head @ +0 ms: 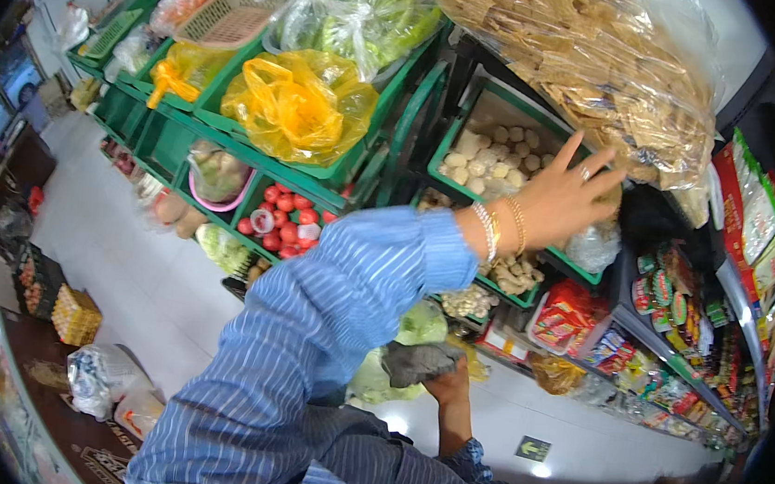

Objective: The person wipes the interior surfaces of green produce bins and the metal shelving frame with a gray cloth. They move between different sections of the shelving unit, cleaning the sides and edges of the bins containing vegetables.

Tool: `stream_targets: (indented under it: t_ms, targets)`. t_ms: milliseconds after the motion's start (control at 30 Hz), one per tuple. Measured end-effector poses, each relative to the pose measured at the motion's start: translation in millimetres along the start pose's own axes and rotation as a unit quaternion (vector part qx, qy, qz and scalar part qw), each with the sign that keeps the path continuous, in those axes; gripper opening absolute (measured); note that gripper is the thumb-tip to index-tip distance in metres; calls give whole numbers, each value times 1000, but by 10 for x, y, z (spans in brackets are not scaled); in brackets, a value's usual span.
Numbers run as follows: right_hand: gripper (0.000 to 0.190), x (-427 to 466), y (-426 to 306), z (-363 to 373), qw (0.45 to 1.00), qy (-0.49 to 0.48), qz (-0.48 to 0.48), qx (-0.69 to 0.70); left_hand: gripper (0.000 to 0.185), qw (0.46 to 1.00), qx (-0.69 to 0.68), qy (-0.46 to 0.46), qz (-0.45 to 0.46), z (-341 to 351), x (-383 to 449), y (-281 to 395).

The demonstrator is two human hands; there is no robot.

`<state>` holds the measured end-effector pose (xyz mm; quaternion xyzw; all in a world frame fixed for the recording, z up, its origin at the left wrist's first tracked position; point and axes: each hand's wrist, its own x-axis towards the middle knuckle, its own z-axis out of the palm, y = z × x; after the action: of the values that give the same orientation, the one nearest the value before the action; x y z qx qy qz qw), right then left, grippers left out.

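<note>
My left hand, with bracelets and a ring, is spread, palm down, over a green crate of pale round produce. Its fingertips are near the lower edge of a large clear plastic bag of brown, dry, sheet-like food; whether they touch it I cannot tell. A knotted clear bag lies in the crate, partly behind the hand. Lower down, my right hand grips a crumpled dark grey cloth, above pale green cabbages. Ginger roots fill a crate below my left wrist.
Green crates to the left hold yellow bags, bagged green peppers and red round produce. Shelves of packaged snacks stand at right. A brown counter with plastic bags is at lower left. A floor sign bears an arrow.
</note>
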<state>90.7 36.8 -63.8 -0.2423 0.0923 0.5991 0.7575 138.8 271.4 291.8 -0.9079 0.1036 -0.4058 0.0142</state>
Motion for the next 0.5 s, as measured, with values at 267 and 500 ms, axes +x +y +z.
stream_targets:
  t_ms: [267, 500]
  targets:
    - [52, -531, 467, 361, 972, 39, -153, -175, 61, 951, -159, -236, -123, -1024, -2129, 598]
    - [66, 311, 423, 2180, 893, -112, -287, -328, 56, 899, -231, -204, -311, -1995, -3699, 465]
